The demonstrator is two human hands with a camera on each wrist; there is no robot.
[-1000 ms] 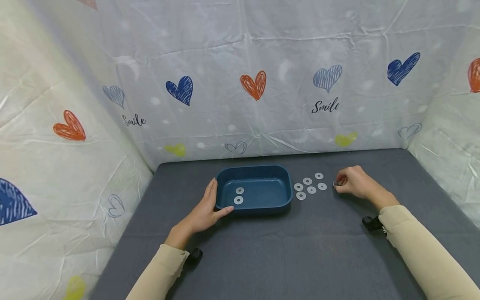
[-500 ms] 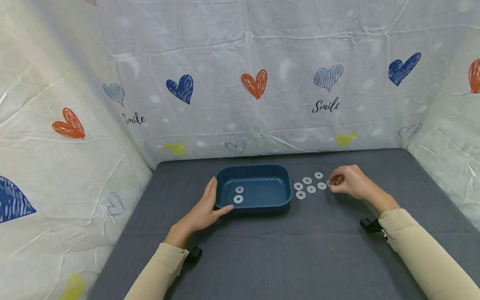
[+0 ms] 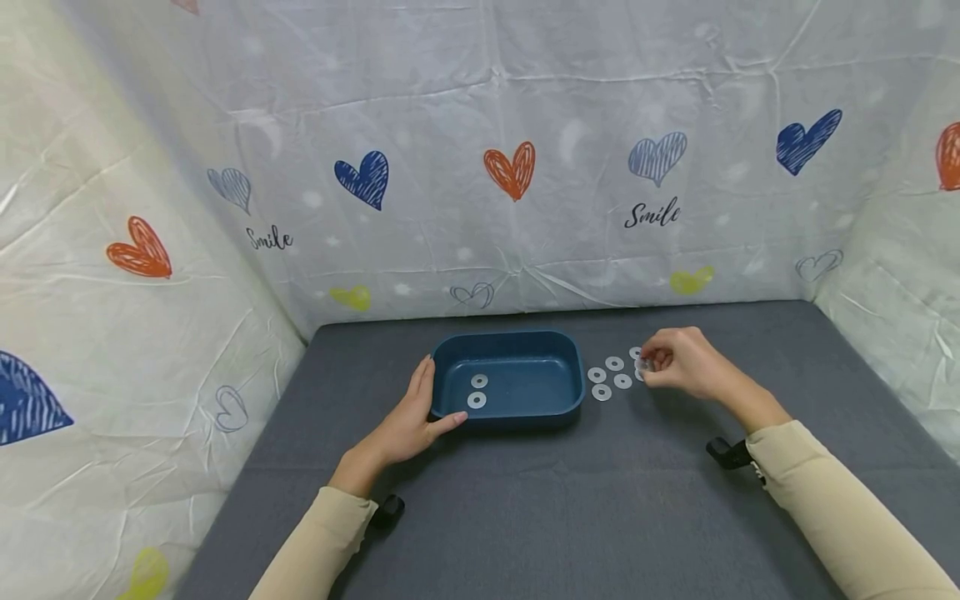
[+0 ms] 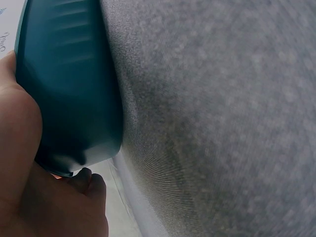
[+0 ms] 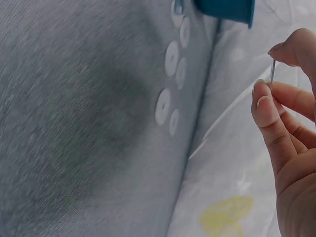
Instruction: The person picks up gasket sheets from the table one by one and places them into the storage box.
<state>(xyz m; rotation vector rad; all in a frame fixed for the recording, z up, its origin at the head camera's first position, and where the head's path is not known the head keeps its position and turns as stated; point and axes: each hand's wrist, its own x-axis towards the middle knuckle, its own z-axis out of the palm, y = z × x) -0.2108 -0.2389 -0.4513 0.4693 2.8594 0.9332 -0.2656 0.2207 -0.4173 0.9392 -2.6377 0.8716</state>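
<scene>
My left hand (image 3: 399, 432) holds the near left corner of a deep blue rectangular dish (image 3: 525, 422), thumb on the front rim and fingers along the left side. Two flat metal washers (image 3: 477, 400) lie inside, toward its left end. Over the loose washers to the right of the dish, my right hand (image 3: 693, 364) pinches another washer (image 5: 272, 71) between thumb and fingertips. The right wrist view shows it edge-on, raised above the table. Several washers (image 3: 614, 363) lie flat between the dish and this hand, which partly covers the nearest ones.
Dark grey cloth covers the table (image 3: 562, 508). A pale curtain (image 3: 570, 100) printed with hearts stands behind it and along both sides. Black wrist straps (image 3: 729, 454) sit at both cuffs.
The right hand has lifted a washer from the right end of the group and moved left toward the dish with it. My left hand and the dish have stayed put.
</scene>
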